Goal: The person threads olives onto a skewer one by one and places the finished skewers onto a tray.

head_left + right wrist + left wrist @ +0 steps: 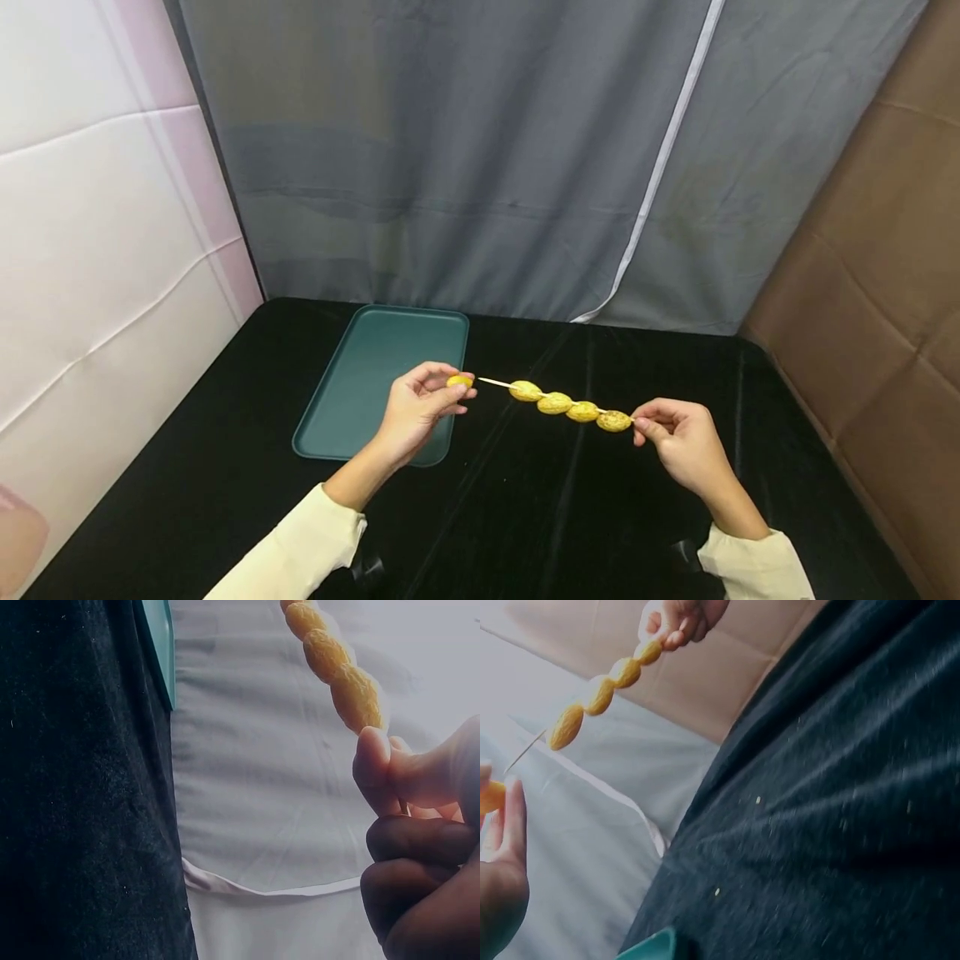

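Observation:
My right hand [686, 442] pinches the right end of a thin wooden skewer [495, 382]. Several yellow oval pieces [555, 403] with mottled, wrinkled skin are threaded on it, touching end to end near that hand. The skewer's pointed left end is bare. My left hand [416, 408] holds one more yellow oval piece [459, 381] between thumb and fingers, right by the skewer's tip. In the left wrist view the tip [514, 764] comes close to the left fingertips; whether it touches the piece I cannot tell. Both hands are above the table.
A green rectangular tray [375, 358] lies on the black-covered table [555, 508], behind and partly beneath my left hand. A grey curtain [480, 167] with a white strip hangs at the back. A pale panel stands to the left, a brown one to the right.

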A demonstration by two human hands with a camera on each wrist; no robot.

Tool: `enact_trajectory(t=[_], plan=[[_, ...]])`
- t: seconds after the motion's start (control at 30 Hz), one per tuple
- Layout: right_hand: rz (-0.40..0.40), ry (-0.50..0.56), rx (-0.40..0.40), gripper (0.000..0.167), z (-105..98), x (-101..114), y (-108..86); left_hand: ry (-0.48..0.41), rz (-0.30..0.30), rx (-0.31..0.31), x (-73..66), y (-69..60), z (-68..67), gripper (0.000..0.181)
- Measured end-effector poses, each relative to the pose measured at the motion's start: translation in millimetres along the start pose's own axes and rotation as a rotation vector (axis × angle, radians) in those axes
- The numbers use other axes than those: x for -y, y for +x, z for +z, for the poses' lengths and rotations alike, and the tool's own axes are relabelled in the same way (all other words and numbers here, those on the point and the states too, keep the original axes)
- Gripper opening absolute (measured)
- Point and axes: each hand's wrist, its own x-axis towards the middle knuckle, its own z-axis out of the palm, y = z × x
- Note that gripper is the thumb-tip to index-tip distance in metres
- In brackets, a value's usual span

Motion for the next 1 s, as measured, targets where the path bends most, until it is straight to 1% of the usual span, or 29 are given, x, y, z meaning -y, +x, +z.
enact_trajectory(t=[0.07,0.13,0.17,0.23,0.3,0.33,0.37,0.4,0.43,0.47,0.53,0.6,0.7,0.73,0.83,0.93,1.0], plan=[[0.001,0.005,-0.005,0.016,-1,0,0.4,0.063,0.022,-0.002,-2.9,1.6,-2.4,0.023],[-0.003,0.015,-0.004,0.015,-2,0,0.7,0.160,0.036,-0.001,-7.3,2.9,-5.3,0.026],[-0.007,0.019,-0.001,0.015,-2,0,0.6,0.215,0.021,-0.001,-11.4,3.2,-5.9,0.027],[-0.015,0.026,0.004,0.015,-2,1,0.4,0.371,0.022,0.039,-17.9,4.4,-8.7,0.024],[-0.019,0.031,0.006,0.014,-3,3,0.1,0.577,0.052,0.091,-24.6,6.5,-11.4,0.020],[-0.018,0.028,0.006,0.015,-3,3,0.1,0.667,0.071,0.113,-27.7,7.6,-12.5,0.018],[-0.018,0.027,0.006,0.015,-3,3,0.2,0.736,0.087,0.127,-30.5,8.6,-13.3,0.017],[-0.016,0.024,0.005,0.015,-3,3,0.3,0.786,0.093,0.137,-32.8,9.7,-14.3,0.016],[-0.014,0.020,0.003,0.015,-4,3,0.3,0.814,0.092,0.144,-35.0,10.5,-15.2,0.017],[-0.014,0.020,0.003,0.015,-4,3,0.2,0.822,0.081,0.153,-36.6,10.9,-16.4,0.018],[-0.012,0.020,0.005,0.015,-4,2,0.3,0.803,0.045,0.168,-39.2,10.6,-18.6,0.024],[-0.014,0.020,0.007,0.015,-4,1,0.2,0.798,0.013,0.198,-41.0,9.7,-21.0,0.029],[-0.015,0.017,0.006,0.016,-3,0,0.1,0.799,0.016,0.235,-43.2,8.3,-21.8,0.029],[-0.015,0.015,0.006,0.016,-3,-1,0.0,0.797,0.019,0.238,-43.6,8.1,-21.6,0.029],[-0.019,0.020,0.009,0.017,-3,-1,-1.0,0.780,0.049,0.218,-44.3,7.0,-20.1,0.028],[-0.031,0.030,0.018,0.016,-3,0,-2.3,0.759,0.106,0.200,-43.2,6.0,-19.9,0.025],[-0.041,0.037,0.023,0.016,-3,1,-2.9,0.740,0.153,0.207,-42.4,5.6,-20.0,0.025]])
